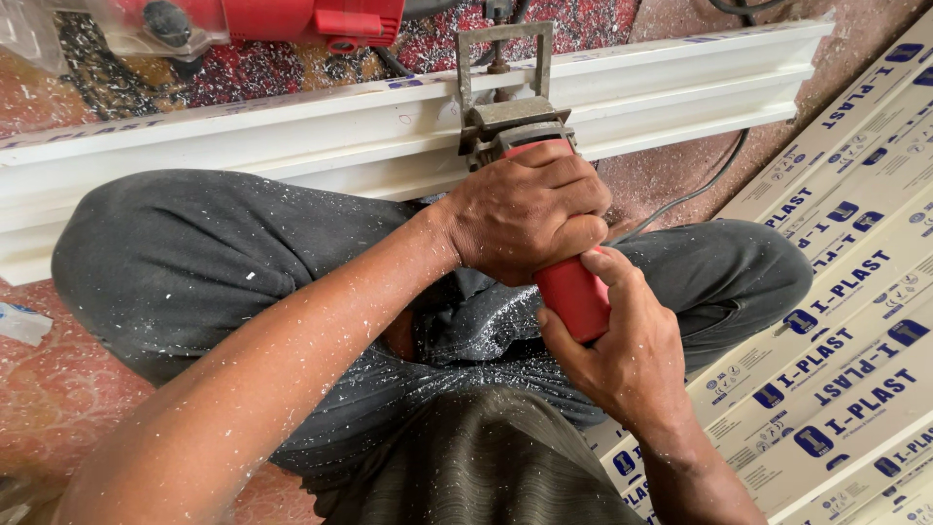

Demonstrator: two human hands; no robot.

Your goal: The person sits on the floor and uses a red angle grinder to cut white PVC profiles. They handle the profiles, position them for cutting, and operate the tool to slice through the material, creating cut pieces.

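A red hand-held power tool (573, 292) with a grey metal head (510, 122) rests against a long white plastic profile (292, 136) that lies across my knees. My left hand (525, 209) is wrapped around the front of the tool body just behind the head. My right hand (612, 345) grips the red rear handle from below. A metal guide frame (505, 53) rises from the head over the profile. White shavings cover my dark trousers (194, 262) and left forearm.
A second red power tool (292, 19) lies beyond the profile at the top. White printed plastic profiles (846, 321) are stacked on the right. A black cable (700, 190) runs over the reddish floor. A scrap of plastic wrap (21, 323) lies at the left.
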